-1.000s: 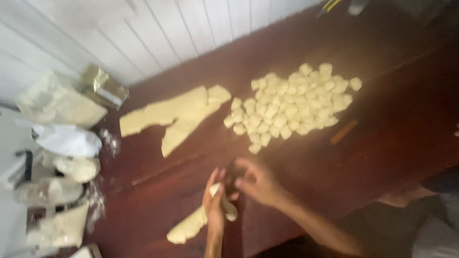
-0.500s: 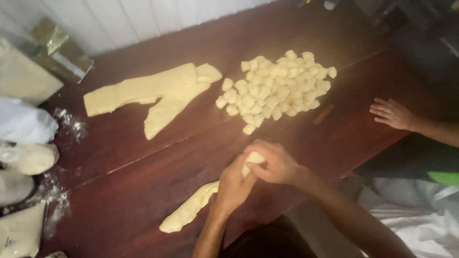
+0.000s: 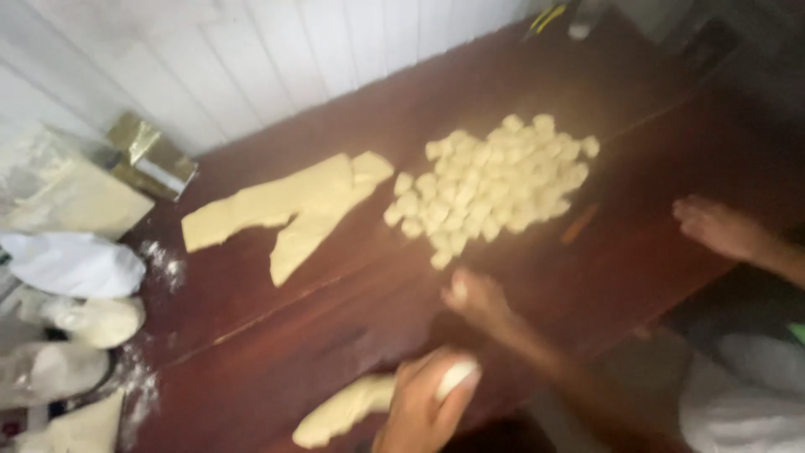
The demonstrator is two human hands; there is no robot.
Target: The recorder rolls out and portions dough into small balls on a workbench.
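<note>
My left hand (image 3: 423,403) grips the near end of a pale dough roll (image 3: 340,411) at the table's front edge. Stretched out toward a heap of small cut dough pieces (image 3: 495,180), my right hand (image 3: 476,300) pinches a small dough piece (image 3: 457,290) just short of the heap's near edge. Two long flat dough strips (image 3: 285,205) lie left of the heap on the dark wooden table (image 3: 277,319). The picture is blurred.
Another person's hand (image 3: 717,226) rests on the table at the right. A small brown stick (image 3: 579,225) lies beside the heap. At the left are a gold foil box (image 3: 151,155), a white bag (image 3: 75,264), more bags and spilled flour (image 3: 163,268).
My hands were together on the roll's end. My right hand has now come away with a small piece and moved toward the heap, while my left stays on the roll.
</note>
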